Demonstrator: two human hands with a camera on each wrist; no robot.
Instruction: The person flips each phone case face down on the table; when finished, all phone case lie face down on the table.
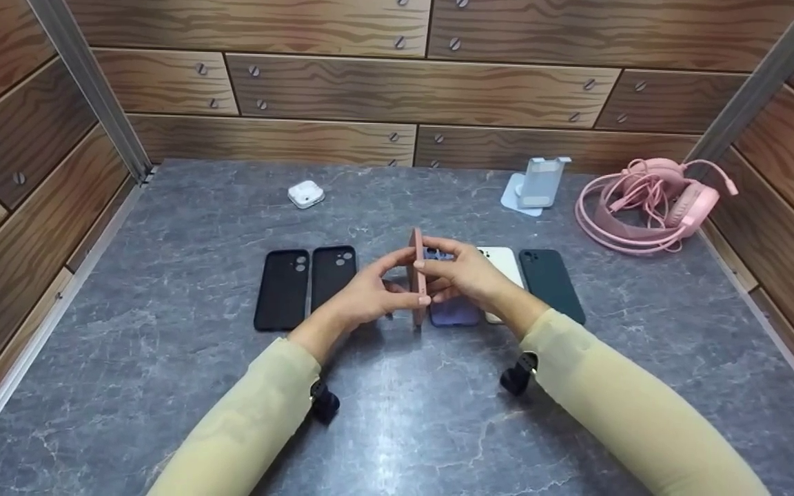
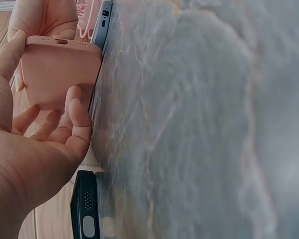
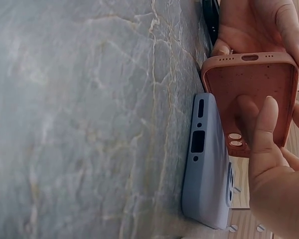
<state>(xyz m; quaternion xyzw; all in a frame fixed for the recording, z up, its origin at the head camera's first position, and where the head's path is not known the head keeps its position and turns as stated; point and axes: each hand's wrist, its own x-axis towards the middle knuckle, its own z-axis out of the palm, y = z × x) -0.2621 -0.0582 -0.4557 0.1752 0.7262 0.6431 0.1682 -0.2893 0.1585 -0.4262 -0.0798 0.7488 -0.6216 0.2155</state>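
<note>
A pink phone case stands upright on its long edge, held between both hands in the middle of the table. My left hand grips it by the edges from the left, thumb at the near end. From the right, my right hand holds its edge with bent fingers. The right wrist view shows the hollow inside of the pink case, with my right thumb in front of it. Partly behind the right hand lies a lilac-blue phone case; a white phone case is beside it.
Two black phone cases lie left of the hands; a dark green phone case lies at right. Farther back are a white earbud case, a pale phone stand and pink headphones. Wood-patterned walls enclose the table.
</note>
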